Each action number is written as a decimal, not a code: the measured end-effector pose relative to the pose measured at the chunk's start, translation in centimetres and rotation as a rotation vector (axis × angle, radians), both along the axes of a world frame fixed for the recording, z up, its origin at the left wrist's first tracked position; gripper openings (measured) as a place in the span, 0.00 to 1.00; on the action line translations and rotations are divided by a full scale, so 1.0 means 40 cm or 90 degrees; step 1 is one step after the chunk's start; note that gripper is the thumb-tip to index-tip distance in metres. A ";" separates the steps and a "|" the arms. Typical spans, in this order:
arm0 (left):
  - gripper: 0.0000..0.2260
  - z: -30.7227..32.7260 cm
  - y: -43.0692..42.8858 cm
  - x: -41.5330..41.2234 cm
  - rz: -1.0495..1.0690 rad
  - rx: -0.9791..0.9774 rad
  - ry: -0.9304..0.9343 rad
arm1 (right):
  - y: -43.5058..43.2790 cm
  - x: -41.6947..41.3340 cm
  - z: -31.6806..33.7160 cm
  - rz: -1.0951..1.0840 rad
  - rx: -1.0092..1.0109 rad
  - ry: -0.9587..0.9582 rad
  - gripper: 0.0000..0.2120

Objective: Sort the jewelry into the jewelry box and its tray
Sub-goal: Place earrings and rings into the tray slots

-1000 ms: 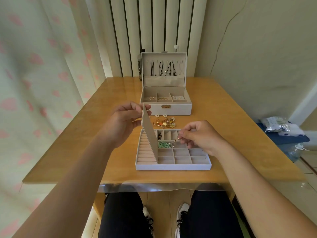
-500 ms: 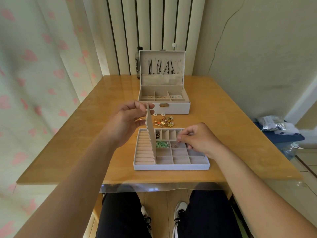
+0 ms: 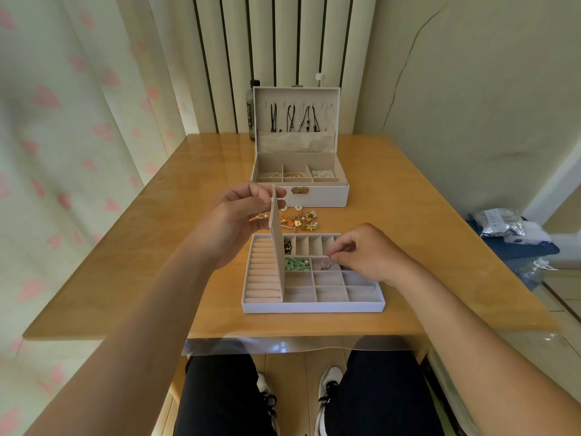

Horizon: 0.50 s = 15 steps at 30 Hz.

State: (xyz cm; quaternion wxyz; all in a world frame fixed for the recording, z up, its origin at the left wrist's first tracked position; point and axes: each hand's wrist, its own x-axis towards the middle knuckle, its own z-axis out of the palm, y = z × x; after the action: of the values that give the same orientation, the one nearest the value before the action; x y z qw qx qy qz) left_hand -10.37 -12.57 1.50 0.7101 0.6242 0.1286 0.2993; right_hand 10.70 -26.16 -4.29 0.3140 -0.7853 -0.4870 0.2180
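A white jewelry tray (image 3: 314, 307) with beige compartments lies near the table's front edge. My left hand (image 3: 234, 220) pinches the top of its hinged beige flap (image 3: 276, 250) and holds it upright over the ring rolls (image 3: 263, 275). My right hand (image 3: 361, 253) pinches a small silver ring (image 3: 326, 262) above a middle-row compartment. Green pieces (image 3: 297, 263) lie in the cell beside it. The open jewelry box (image 3: 298, 171) stands behind, with necklaces hanging in its lid. A pile of gold and pearl jewelry (image 3: 301, 221) lies between box and tray.
A dark bottle (image 3: 252, 111) stands behind the box's left corner, against the radiator. The wooden table (image 3: 119, 262) has a transparent cover overhanging its front edge. A curtain hangs at the left. Bags (image 3: 503, 228) lie on the floor to the right.
My right hand has lifted slightly, and the ring now hangs visibly from its fingertips over the tray. My left hand keeps the flap upright. The camera has tilted a little.
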 end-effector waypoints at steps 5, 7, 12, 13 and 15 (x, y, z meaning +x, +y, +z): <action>0.08 -0.003 0.002 0.005 -0.011 -0.003 -0.005 | 0.004 -0.011 -0.015 0.000 0.067 0.019 0.07; 0.08 -0.004 0.004 0.004 -0.015 -0.002 -0.007 | 0.003 -0.013 -0.018 -0.007 0.088 0.023 0.06; 0.08 -0.007 0.009 0.004 -0.016 -0.002 -0.009 | 0.003 -0.007 -0.025 -0.031 0.106 0.050 0.10; 0.08 -0.009 0.011 0.006 -0.016 -0.001 -0.009 | 0.004 -0.007 -0.024 -0.024 0.091 0.043 0.11; 0.07 -0.013 0.014 0.009 -0.019 0.000 -0.007 | 0.005 -0.008 -0.019 -0.003 0.058 0.017 0.10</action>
State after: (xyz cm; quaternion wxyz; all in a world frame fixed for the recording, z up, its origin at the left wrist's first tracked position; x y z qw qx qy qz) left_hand -10.02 -12.02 0.98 0.7150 0.6244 0.1153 0.2925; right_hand 10.40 -25.97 -5.04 0.3564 -0.7685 -0.4901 0.2055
